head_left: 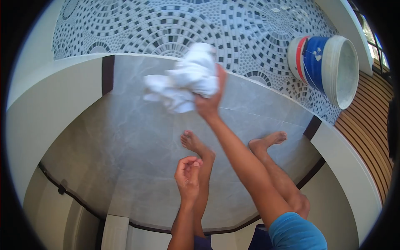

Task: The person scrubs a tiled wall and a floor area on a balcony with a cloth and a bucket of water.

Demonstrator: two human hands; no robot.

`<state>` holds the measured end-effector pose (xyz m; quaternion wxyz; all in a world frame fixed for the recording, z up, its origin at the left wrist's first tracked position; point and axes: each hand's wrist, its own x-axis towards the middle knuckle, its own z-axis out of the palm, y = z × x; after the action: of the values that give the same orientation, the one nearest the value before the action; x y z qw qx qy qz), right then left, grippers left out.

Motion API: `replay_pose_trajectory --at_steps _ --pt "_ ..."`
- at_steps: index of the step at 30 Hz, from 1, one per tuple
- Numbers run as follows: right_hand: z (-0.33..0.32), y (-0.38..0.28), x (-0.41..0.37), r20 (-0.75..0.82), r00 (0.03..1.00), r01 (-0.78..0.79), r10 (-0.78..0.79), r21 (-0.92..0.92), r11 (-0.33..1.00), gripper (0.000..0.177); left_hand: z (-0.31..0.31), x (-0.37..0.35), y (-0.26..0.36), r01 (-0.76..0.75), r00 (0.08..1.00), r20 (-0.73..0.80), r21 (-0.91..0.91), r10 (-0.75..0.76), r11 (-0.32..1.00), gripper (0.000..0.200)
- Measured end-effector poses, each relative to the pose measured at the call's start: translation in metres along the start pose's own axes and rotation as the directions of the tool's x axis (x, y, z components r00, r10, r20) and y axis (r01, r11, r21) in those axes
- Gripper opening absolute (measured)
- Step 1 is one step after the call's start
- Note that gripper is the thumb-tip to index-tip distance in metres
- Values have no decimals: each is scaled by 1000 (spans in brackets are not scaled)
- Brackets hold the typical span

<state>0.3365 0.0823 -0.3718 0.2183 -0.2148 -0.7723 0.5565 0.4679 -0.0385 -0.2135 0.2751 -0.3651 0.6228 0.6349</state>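
Observation:
My right hand (211, 98) grips a bunched white cloth (193, 77), held near the line where the grey tiles meet the mosaic floor. Loose folds of the cloth hang out to the left, slightly blurred. Lower down, my left hand (188, 173) is closed with its fingers curled in beside my bare left foot and shin. Whether anything is inside its fingers is hidden. Grey marbled tile (146, 137) lies beneath both hands.
A white bucket (329, 66) with a blue and red band stands tilted in view at the upper right, on the patterned mosaic floor (166, 29). Slatted wood (366, 125) is at the right. Low white walls (54, 87) flank the grey tile.

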Motion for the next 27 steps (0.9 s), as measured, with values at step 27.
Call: replay_pose_trajectory --at_steps 27 --pt "300 15 -37 771 586 789 -249 -473 393 46 -29 19 51 -376 900 -245 -22 359 926 11"
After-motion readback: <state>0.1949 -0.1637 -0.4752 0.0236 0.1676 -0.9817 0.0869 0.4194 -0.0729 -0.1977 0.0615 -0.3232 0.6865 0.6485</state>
